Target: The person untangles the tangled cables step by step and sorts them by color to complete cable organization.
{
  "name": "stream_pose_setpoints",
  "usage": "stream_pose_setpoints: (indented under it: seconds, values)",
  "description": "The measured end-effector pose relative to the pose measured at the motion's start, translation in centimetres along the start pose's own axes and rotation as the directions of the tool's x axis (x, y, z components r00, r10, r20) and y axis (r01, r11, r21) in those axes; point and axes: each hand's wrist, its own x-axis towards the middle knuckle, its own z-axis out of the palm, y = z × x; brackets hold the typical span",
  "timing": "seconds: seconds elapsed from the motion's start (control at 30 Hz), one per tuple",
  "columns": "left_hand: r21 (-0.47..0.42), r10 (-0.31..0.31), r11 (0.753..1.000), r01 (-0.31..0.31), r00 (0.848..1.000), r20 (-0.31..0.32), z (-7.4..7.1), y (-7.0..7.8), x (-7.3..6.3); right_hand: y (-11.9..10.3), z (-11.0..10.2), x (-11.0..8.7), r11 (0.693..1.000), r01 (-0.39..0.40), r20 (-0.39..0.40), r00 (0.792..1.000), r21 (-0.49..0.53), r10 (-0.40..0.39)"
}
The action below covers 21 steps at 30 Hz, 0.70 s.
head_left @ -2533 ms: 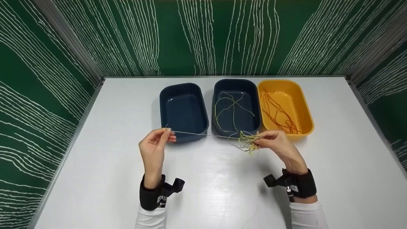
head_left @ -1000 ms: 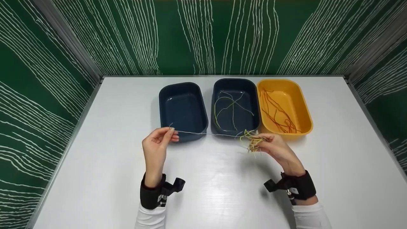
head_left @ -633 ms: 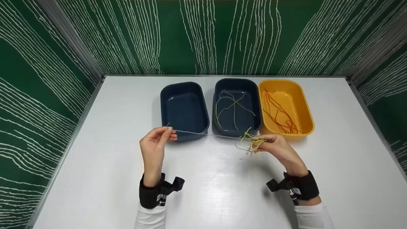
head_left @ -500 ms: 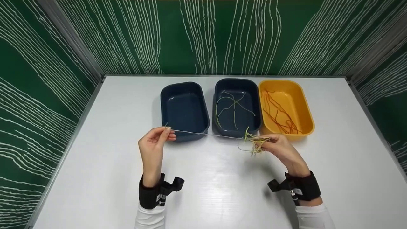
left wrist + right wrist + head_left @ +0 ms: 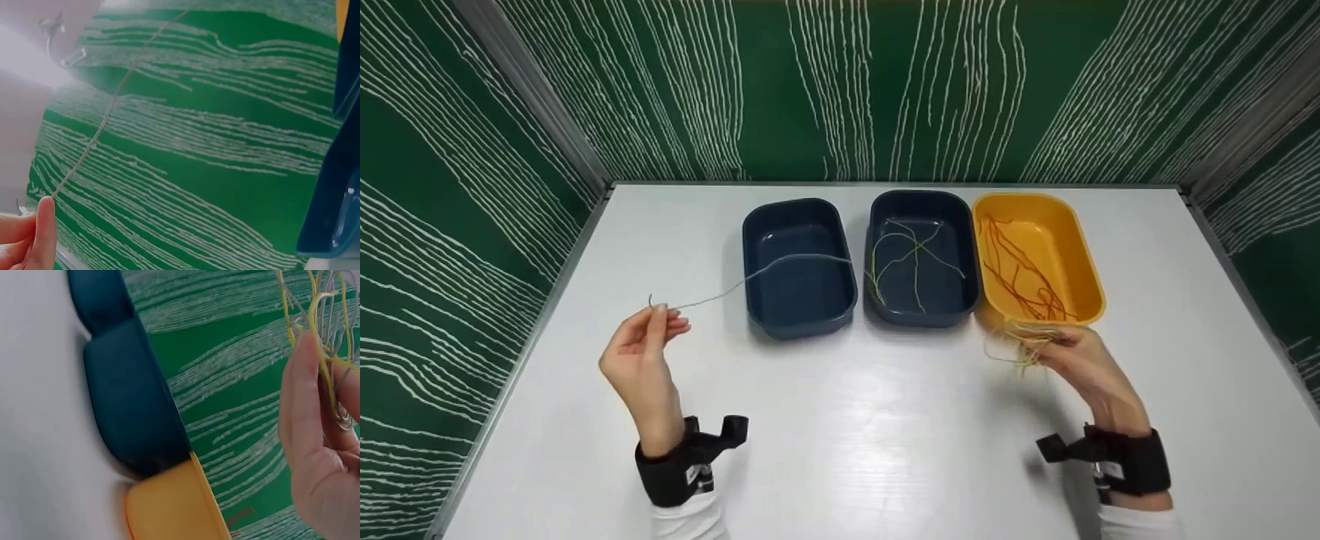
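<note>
Tub [image 5: 1056,247] was yellow, strings [image 5: 1048,304] inside orange, thread bundle [image 5: 1031,336] near it yellow-grey, wall [image 5: 769,94] behind it green, white-lined.

Left hand [image 5: 640,352], right hand [image 5: 1086,367]: 2 pinch grips, well apart

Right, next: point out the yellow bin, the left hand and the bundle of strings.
Yellow bin [image 5: 1050,244], head view: bare inner floor.
Left hand [image 5: 640,354], head view: middle of the hand.
Bundle of strings [image 5: 1029,335], head view: its tangled middle.
</note>
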Motion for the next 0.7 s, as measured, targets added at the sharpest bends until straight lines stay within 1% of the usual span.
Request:
stream_pose_setpoints:
  seconds: [0.03,0.07,0.1,0.2,0.23,0.3,0.33,0.37,0.43,0.5,0.53,0.57,0.6,0.67,0.7]
  values:
    - [-0.014,-0.001,1.000,0.001,1.000,-0.009,-0.2,0.0,0.2,0.8,-1.0,0.2,1.000,0.014,-0.019,1.000,0.022,-0.014]
    - [-0.003,-0.008,1.000,0.008,1.000,-0.002,-0.3,0.0,0.3,1.7,-1.9,0.5,0.999,0.028,-0.026,0.999,0.029,-0.027]
    - [-0.003,-0.020,1.000,0.020,1.000,0.007,-0.2,-0.1,0.4,2.2,-2.5,0.7,0.997,0.044,-0.021,0.999,0.058,-0.043]
    - [0.012,-0.039,0.999,0.039,0.999,0.011,0.1,-0.5,0.3,5.3,-4.8,2.3,0.997,0.051,-0.063,0.997,0.060,-0.048]
    - [0.012,-0.041,0.999,0.041,0.999,0.003,0.2,-0.8,0.3,6.3,-5.4,2.7,0.997,0.050,-0.082,0.996,0.055,-0.045]
    - [0.003,-0.039,0.999,0.039,0.999,-0.018,0.4,-1.2,0.4,7.1,-5.7,3.3,0.997,0.060,-0.104,0.993,0.043,-0.055]
    - [0.010,-0.034,0.999,0.034,0.999,-0.026,0.4,-1.3,0.4,7.0,-5.4,3.3,0.997,0.062,-0.108,0.993,0.040,-0.057]
    - [0.017,-0.031,0.999,0.031,0.999,-0.034,0.5,-1.5,0.5,6.8,-5.1,3.2,0.996,0.079,-0.091,0.993,0.050,-0.074]
    - [0.025,-0.025,0.999,0.027,0.999,-0.045,0.7,-1.6,0.7,4.6,-3.0,2.4,0.998,0.061,-0.110,0.992,0.005,-0.060]
    - [0.032,-0.019,0.999,0.021,0.999,-0.048,1.0,-1.7,0.9,1.5,-0.4,1.2,0.999,0.048,-0.103,0.993,-0.018,-0.049]
    - [0.041,-0.016,0.999,0.018,0.999,-0.047,1.1,-1.8,0.9,0.3,0.7,0.7,0.999,0.033,-0.112,0.993,-0.039,-0.037]
    - [0.046,-0.013,0.999,0.015,0.999,-0.046,1.2,-1.8,1.1,-0.1,1.2,0.6,0.996,0.009,-0.139,0.990,-0.093,-0.022]
    - [0.054,-0.008,0.999,0.010,0.999,-0.042,1.3,-1.9,1.2,0.5,1.0,0.9,0.997,0.014,-0.129,0.991,-0.071,-0.023]
    - [0.068,0.002,0.998,0.000,0.999,-0.032,1.5,-2.1,1.4,0.9,0.9,1.3,0.996,0.003,-0.127,0.992,-0.092,-0.015]
    - [0.078,0.007,0.997,-0.005,1.000,-0.027,1.6,-2.1,1.5,1.4,0.6,1.5,0.997,0.007,-0.115,0.993,-0.079,-0.016]
